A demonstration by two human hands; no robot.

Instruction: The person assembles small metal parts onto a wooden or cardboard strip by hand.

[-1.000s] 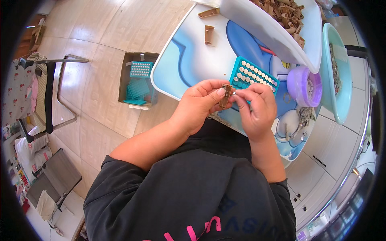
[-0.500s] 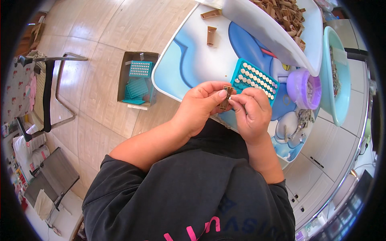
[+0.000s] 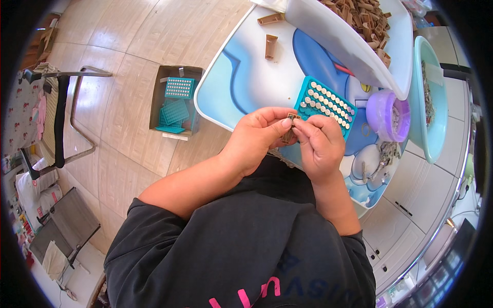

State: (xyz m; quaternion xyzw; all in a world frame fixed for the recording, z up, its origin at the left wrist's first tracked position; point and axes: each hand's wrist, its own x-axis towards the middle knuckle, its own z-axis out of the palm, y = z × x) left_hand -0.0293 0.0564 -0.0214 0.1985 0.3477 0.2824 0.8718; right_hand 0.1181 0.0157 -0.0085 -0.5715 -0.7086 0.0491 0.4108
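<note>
Pinched in the fingers of my left hand (image 3: 251, 136) is a small brown plastic housing (image 3: 289, 135), held upright near the table's front edge. The thumb and fingertips of my right hand (image 3: 323, 146) are closed against the upper end of that housing. Whatever the right fingertips hold is too small and covered to make out. Just beyond both hands lies a teal tray (image 3: 303, 92) with rows of round, pale, button-like pieces (image 3: 327, 100). My fingers partly hide its near side.
Two loose brown housings (image 3: 270, 46) lie on the blue-and-white table (image 3: 231, 92). A white bin (image 3: 349, 46) full of brown pieces stands at the back. Rightward are a purple tub (image 3: 379, 115), an aqua basin (image 3: 434, 146) and small metal parts (image 3: 389, 151). A floor box (image 3: 160, 97) holds teal trays.
My right fingertips have shifted slightly up and left, onto the upper end of the brown housing. The housing is tilted a little differently and is more covered. My left hand keeps its hold.
</note>
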